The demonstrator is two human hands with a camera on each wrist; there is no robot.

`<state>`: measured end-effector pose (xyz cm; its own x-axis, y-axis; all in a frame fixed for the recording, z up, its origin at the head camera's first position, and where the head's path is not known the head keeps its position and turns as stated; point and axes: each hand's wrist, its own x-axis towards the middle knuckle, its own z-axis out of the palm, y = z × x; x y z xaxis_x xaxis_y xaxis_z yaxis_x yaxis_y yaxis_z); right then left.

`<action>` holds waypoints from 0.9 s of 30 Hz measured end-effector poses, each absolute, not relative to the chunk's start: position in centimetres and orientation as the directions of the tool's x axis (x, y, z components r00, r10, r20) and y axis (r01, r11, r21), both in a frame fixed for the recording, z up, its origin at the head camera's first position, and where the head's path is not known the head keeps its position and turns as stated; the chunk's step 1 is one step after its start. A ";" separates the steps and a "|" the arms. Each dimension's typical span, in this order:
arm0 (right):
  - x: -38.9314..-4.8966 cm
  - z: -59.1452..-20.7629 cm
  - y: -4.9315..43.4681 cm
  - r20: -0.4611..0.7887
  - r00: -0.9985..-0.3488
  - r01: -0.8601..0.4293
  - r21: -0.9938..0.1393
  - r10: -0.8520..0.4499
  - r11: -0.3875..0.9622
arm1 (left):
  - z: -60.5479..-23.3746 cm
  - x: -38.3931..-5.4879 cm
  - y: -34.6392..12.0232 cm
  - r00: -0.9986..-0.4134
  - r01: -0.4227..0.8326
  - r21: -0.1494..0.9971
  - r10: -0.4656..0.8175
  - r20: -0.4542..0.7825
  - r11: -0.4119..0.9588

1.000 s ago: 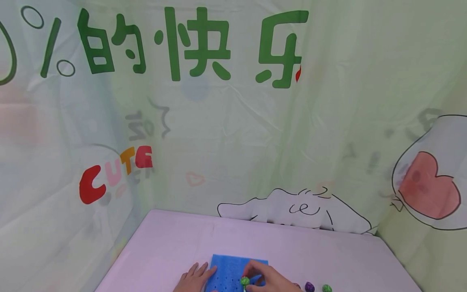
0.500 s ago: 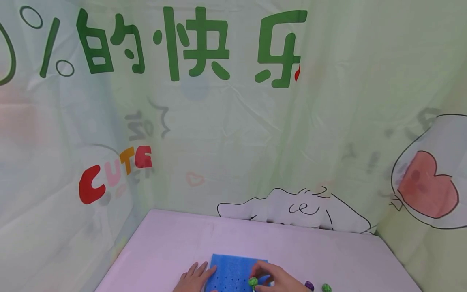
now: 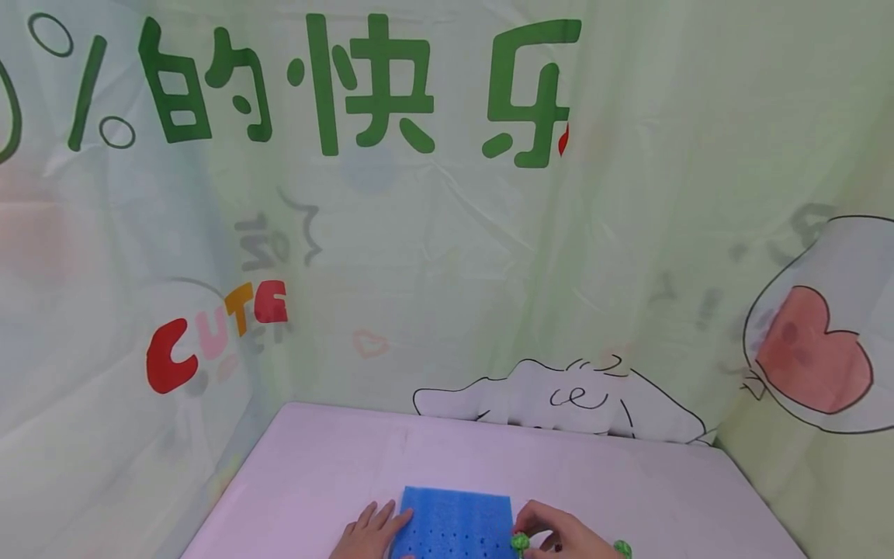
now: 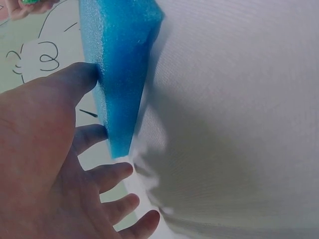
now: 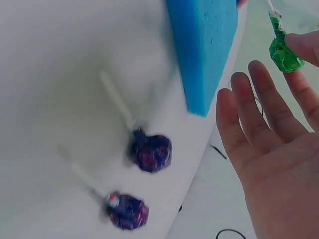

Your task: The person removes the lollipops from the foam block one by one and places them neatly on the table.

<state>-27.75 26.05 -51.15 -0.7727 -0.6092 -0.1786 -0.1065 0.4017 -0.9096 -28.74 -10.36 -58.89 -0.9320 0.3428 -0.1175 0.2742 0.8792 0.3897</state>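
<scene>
A blue foam block [image 3: 454,516] with rows of small holes lies on the table. At its left edge my left hand [image 3: 370,536] rests with fingers spread; in the left wrist view the thumb and a finger of that hand [image 4: 45,144] touch the block's face. Just off the block's right edge, my right hand [image 3: 566,536] pinches a green-wrapped lollipop [image 5: 285,57] between thumb and index finger. The wrapped head hangs down in the right wrist view, its white stick pointing up; the other fingers stay extended.
Two purple-wrapped lollipops [image 5: 152,152] lie on the table beside the block in the right wrist view. Another green lollipop [image 3: 623,548] sits right of my right hand. A printed curtain [image 3: 433,256] encloses the pale table [image 3: 335,458].
My right hand has moved rightward with the green lollipop, from over the foam block to beyond its right edge. It now covers the purple lollipops in the head view. The left hand stays put.
</scene>
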 end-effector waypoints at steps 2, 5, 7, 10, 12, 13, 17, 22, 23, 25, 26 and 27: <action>-27.6 -51.2 26.9 -0.159 -0.776 -0.126 -0.909 -0.611 0.398 | -59.0 -28.8 -10.4 -0.930 0.278 0.388 0.347 -0.119 0.879; -26.9 -50.3 27.8 -0.170 -0.796 -0.123 -0.894 -0.580 0.430 | -59.0 -28.9 -10.3 -0.928 0.289 0.378 0.355 -0.117 0.880; -26.5 -49.6 28.3 -0.186 -0.807 -0.113 -0.883 -0.560 0.455 | -58.9 -28.9 -10.3 -0.926 0.294 0.375 0.359 -0.117 0.879; -26.3 -49.3 29.4 -0.211 -0.818 -0.089 -0.873 -0.536 0.479 | -58.9 -28.9 -10.2 -0.926 0.295 0.374 0.359 -0.114 0.879; -26.5 -49.6 30.2 -0.209 -0.822 -0.095 -0.867 -0.529 0.490 | -59.0 -28.9 -10.2 -0.927 0.294 0.375 0.358 -0.113 0.879; -26.5 -49.7 30.5 -0.215 -0.824 -0.090 -0.864 -0.524 0.495 | -59.1 -28.9 -10.2 -0.927 0.294 0.376 0.358 -0.111 0.879; -26.6 -50.0 31.9 -0.234 -0.827 -0.080 -0.851 -0.511 0.519 | -59.1 -28.9 -10.3 -0.925 0.304 0.388 0.366 -0.097 0.870; -26.7 -50.3 33.7 -0.251 -0.823 -0.073 -0.843 -0.510 0.533 | -59.1 -28.8 -10.3 -0.923 0.315 0.394 0.375 -0.084 0.864; -26.7 -50.3 34.1 -0.243 -0.821 -0.086 -0.841 -0.516 0.534 | -59.1 -28.7 -10.3 -0.923 0.315 0.395 0.375 -0.082 0.863; -26.7 -50.4 34.9 -0.223 -0.816 -0.118 -0.838 -0.533 0.533 | -59.0 -28.6 -10.3 -0.924 0.316 0.396 0.374 -0.078 0.862; -26.8 -50.5 35.4 -0.219 -0.816 -0.128 -0.834 -0.535 0.536 | -59.0 -28.6 -10.2 -0.924 0.318 0.395 0.376 -0.075 0.862; -26.8 -50.5 35.7 -0.215 -0.814 -0.137 -0.831 -0.539 0.539 | -59.0 -28.6 -10.2 -0.924 0.320 0.393 0.376 -0.073 0.862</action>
